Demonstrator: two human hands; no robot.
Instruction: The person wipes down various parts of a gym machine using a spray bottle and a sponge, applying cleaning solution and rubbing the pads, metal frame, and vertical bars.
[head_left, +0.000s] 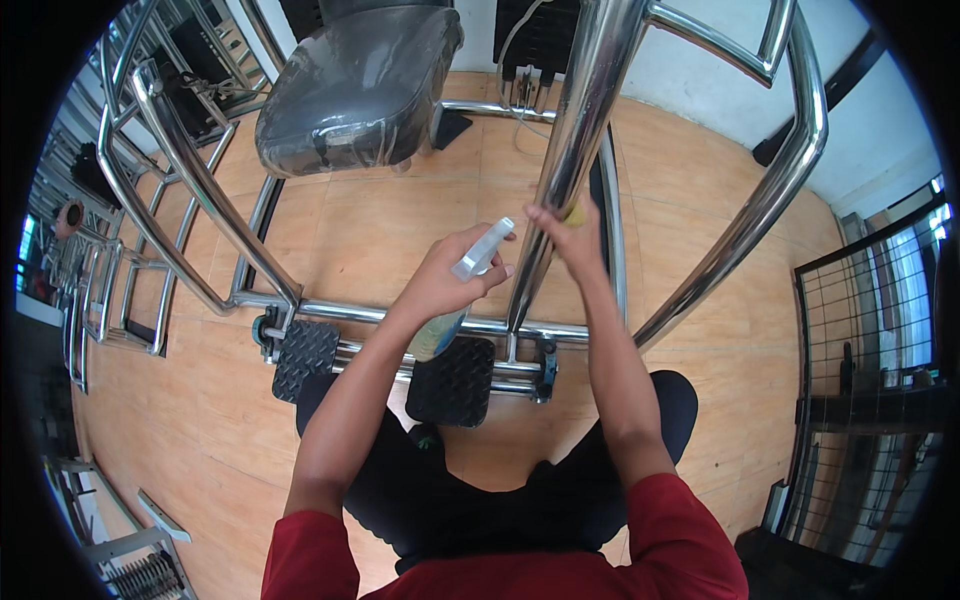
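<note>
My left hand (457, 274) is closed around the neck of a spray bottle with a white trigger head (484, 249). Below the wrist shows the bottle's clear body (439, 335), with liquid in it. Around a thick chromed steel tube (574, 127) of an exercise machine, my right hand (576, 231) presses a yellow cloth or sponge (576, 216), mostly hidden by the fingers and slightly blurred. The thumb lies across the tube's front. Two black textured foot plates (452, 382) sit low on the frame, in front of my knees.
A padded black seat (360, 90) in clear plastic wrap stands beyond the hands. Curved chrome bars (780, 195) rise at right and left. A chrome crossbar (352, 311) runs near the floor. Further right is a black wire-mesh panel (862, 322); other gym frames (120, 292) stand at left.
</note>
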